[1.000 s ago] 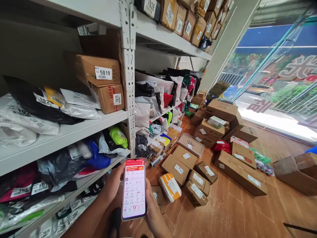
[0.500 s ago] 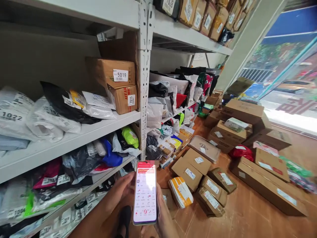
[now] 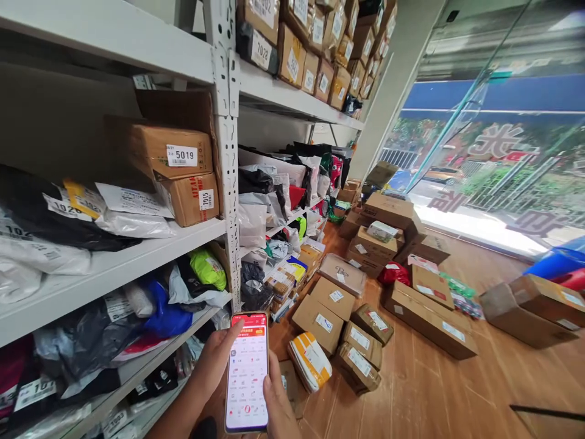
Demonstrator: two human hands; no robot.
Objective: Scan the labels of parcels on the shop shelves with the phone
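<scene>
Down below the shelf post (image 3: 229, 158), the phone (image 3: 247, 378)'s in the right hand (image 3: 280, 395), gripped along its right edge; left hand (image 3: 219, 353)'s at the upper left corner, can't quite tell if it's gripping too. Keep that right hold snug so the screen stays steady

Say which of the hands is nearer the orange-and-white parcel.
Right. The right hand holds the phone, left of the parcel in view; the left hand is farther, at the phone's left side.
</scene>
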